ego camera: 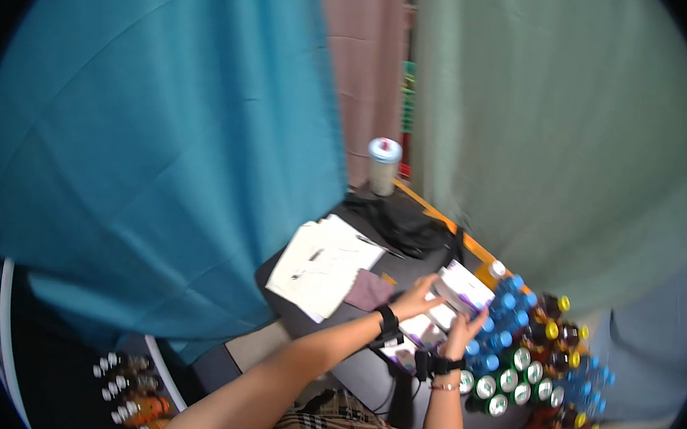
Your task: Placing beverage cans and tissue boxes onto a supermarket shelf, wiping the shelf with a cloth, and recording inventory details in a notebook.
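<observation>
A white and purple box point(466, 285) is held between both my hands above the dark table point(360, 378). My left hand point(420, 300) grips its left side, and my right hand point(467, 329) holds its lower right edge. Several more white and purple boxes point(422, 330) lie just beneath and between my wrists, partly hidden by my hands. A black band is strapped round each wrist. To the left of my left hand is a folded mauve cloth point(369, 290), beside white papers point(321, 261) with a pen point(372, 241) on them.
Blue-capped bottles point(506, 317), green cans point(508, 381) and dark bottles with yellow caps point(554, 331) crowd the table's right side. A black bag point(409, 229) and a lidded cup point(383, 168) stand at the back. Curtains point(190, 140) surround the table; more bottles point(139, 408) are at lower left.
</observation>
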`<state>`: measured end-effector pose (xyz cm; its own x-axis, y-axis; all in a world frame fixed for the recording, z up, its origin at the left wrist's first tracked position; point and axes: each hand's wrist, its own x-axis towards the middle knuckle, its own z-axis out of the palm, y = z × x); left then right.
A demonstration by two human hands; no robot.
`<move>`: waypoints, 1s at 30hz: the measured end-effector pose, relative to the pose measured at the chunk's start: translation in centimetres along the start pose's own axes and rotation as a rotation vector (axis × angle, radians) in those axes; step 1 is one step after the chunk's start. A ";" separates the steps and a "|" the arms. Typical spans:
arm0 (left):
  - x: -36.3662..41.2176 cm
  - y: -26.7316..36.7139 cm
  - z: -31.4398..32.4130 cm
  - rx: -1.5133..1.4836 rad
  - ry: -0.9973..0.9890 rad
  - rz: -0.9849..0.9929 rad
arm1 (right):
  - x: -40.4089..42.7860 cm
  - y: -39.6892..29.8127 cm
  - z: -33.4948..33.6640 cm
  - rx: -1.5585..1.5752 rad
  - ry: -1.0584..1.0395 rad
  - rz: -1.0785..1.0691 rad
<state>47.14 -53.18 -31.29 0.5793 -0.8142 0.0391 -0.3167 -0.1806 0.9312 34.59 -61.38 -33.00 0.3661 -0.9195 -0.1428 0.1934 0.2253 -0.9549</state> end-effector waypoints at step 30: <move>-64.9 13.3 -21.2 -0.028 1.476 -0.057 | -59.4 -5.7 25.4 0.293 -1.937 -0.154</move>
<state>21.25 8.95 -13.82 0.8183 0.4822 0.3127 -0.2638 -0.1682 0.9498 34.82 0.15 -12.42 0.6308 0.5508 0.5466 0.3601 0.4162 -0.8349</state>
